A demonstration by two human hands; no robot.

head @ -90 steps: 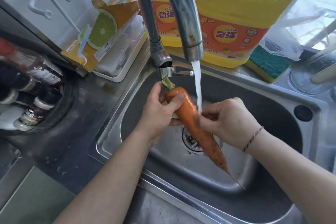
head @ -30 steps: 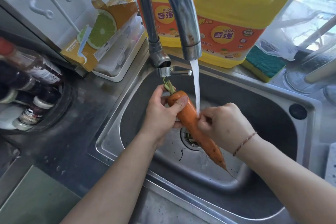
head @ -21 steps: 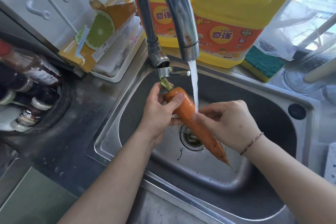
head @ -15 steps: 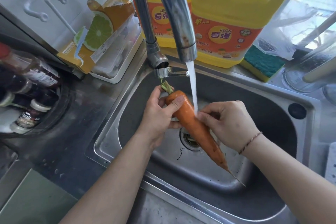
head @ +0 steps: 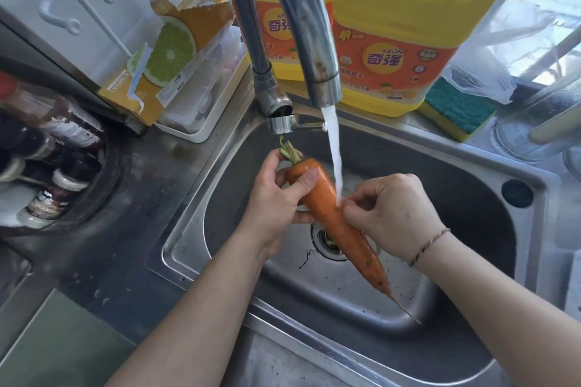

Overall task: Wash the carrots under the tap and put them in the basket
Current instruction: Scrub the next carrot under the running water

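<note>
One long orange carrot (head: 327, 207) with a short green stub slants over the steel sink (head: 471, 198), thick end up-left, thin tip down-right. My left hand (head: 276, 198) grips its thick end, thumb across the top. My right hand (head: 393, 214) holds the carrot's middle from the right, fingers curled against it. Water from the tap (head: 314, 41) falls on the carrot just where my right fingertips touch it. No basket is in view.
Two yellow detergent jugs (head: 399, 41) stand behind the tap, a green-yellow sponge (head: 456, 107) to their right. A white tray with a torn orange box (head: 176, 66) sits at the back left. Sauce bottles (head: 47, 166) crowd the left counter. The drain (head: 327, 242) lies under the carrot.
My right hand has slid back and forth along the carrot's middle under the stream. The carrot has stayed slanted over the drain in my left hand's grip.
</note>
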